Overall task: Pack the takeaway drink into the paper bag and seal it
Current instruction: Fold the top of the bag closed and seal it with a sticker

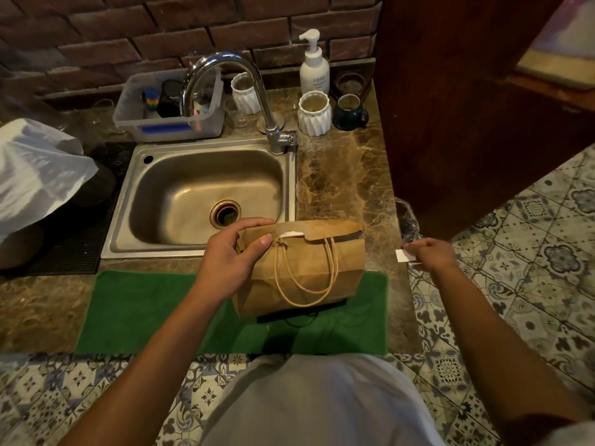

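While your left hand [230, 252] clamps the folded top of the paper bag [301, 268] at frame centre on the green mat [135, 313], your right hand [428, 255] pinches a white sticker [401, 255]; sealing underway, drink presumably inside, so press it across the flap.

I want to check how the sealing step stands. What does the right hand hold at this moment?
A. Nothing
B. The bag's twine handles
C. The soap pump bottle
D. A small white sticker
D: the right hand pinches a small white sticker beside the paper bag.
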`<state>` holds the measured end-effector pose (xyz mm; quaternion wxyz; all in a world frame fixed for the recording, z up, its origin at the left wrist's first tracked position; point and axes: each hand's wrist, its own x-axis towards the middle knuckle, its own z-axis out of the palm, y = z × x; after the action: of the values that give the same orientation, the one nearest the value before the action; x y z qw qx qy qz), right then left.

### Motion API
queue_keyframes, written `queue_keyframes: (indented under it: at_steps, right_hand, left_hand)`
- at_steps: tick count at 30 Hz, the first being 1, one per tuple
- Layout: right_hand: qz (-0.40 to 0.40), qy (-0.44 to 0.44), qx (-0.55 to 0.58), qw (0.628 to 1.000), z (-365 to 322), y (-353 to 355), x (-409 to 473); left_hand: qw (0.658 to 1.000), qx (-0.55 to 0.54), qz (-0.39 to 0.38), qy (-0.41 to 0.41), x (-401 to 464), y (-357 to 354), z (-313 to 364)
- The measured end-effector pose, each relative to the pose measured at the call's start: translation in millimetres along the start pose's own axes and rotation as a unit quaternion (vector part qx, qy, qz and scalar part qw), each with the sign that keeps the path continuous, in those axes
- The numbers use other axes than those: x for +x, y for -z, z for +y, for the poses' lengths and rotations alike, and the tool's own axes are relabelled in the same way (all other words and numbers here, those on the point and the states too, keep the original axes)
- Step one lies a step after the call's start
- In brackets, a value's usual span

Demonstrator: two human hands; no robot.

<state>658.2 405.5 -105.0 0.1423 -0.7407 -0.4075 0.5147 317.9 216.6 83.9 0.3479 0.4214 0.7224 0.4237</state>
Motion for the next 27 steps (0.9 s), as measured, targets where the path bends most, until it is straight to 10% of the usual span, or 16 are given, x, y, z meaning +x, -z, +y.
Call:
queue_keyframes:
  at_steps: [13,27]
  right_hand:
    - [-0.048,0.018,-0.056,0.997,-5,16,-11]
    - [0.09,0.228,-0.293,0.924,-8,-12,-44]
  left_hand:
    - [1.0,-0.004,0.0,0.018,-7,2,-5]
    - [1.0,-0.006,0.012,0.029,-13,2,-7]
